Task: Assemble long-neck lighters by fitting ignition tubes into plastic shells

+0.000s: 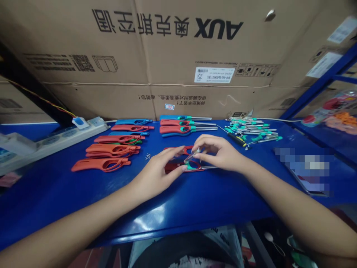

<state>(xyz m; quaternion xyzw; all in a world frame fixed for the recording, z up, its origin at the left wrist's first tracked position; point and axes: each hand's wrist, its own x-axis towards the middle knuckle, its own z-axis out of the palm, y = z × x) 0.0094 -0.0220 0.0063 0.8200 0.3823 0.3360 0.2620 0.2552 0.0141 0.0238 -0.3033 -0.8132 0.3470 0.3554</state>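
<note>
Straight in front of me a red gas lighter casing (171, 167) lies opened on the table, with a teal trigger (192, 164) and a metal tube (209, 167) in it. My left hand (160, 169) is curled round the casing, its thumb at the trigger and its index finger by the far red shell half (187, 150). Between the fingertips of my right hand (217, 150) is a small narrow part with a white tip (198, 150), slanting down over the casing. Its exact kind is too small to make out, and the fingers partly hide it.
Red, orange, blue and green lighter shells (106, 150) lie in a row at left, beside loose screws (147, 156). Lighters with tubes (178, 129) lie at the back. Teal trigger assemblies (251, 128), a screwdriver (237, 140) and a phone-like device (304, 171) are at right. A power strip (69, 136) stands left.
</note>
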